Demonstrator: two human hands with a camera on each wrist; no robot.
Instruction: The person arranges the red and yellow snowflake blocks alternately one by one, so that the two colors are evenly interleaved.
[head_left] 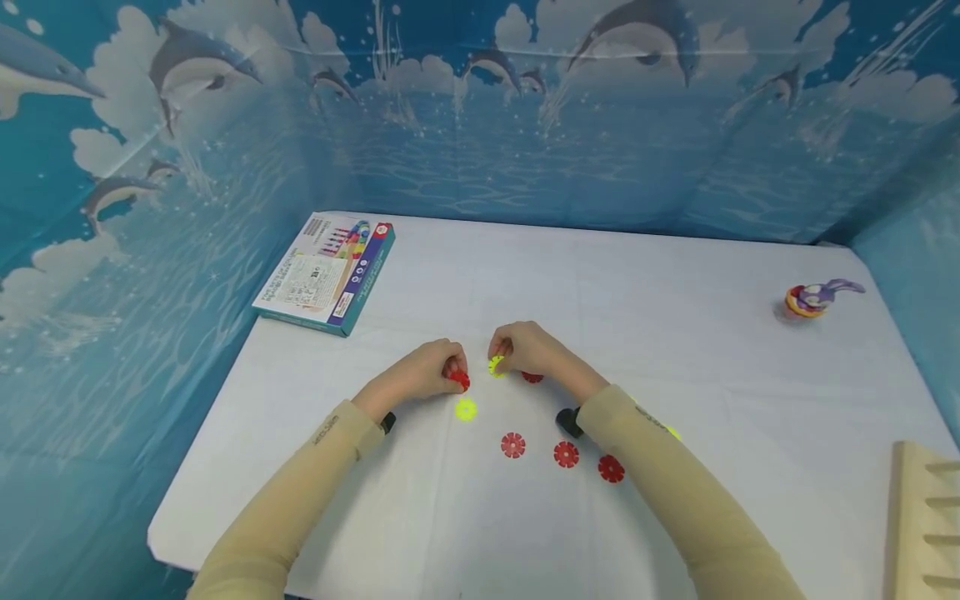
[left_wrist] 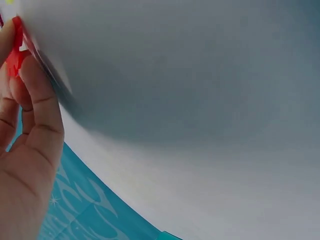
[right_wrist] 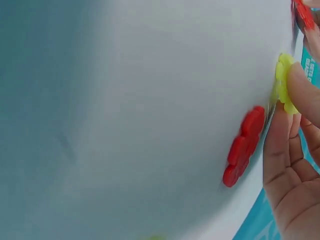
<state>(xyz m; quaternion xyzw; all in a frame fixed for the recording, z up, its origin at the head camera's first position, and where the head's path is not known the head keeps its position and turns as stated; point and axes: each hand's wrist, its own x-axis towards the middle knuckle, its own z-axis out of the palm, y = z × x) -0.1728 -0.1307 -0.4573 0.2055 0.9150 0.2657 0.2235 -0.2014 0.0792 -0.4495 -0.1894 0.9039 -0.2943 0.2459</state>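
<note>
White "SETS" and probably "BEADS" on the teal box [right_wrist: 311, 70]; sleeve lettering [head_left: 326, 429] illegible

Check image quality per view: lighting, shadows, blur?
Head: bright, soft shadow beside the left sleeve; left wrist: dim, broad grey shading across the tabletop; right wrist: left side darkest, held yellow disc fairly clear, yellow patch at bottom edge soft.

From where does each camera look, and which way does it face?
Head: on the head, facing forward and down at the table; left hand, right hand, sleeves show.
Left wrist: on that wrist, facing the left hand, pinching a red disc.
Right wrist: on that wrist, facing the right hand, pinching a yellow disc; left hand partly visible.
Head and right wrist share that yellow disc.
</note>
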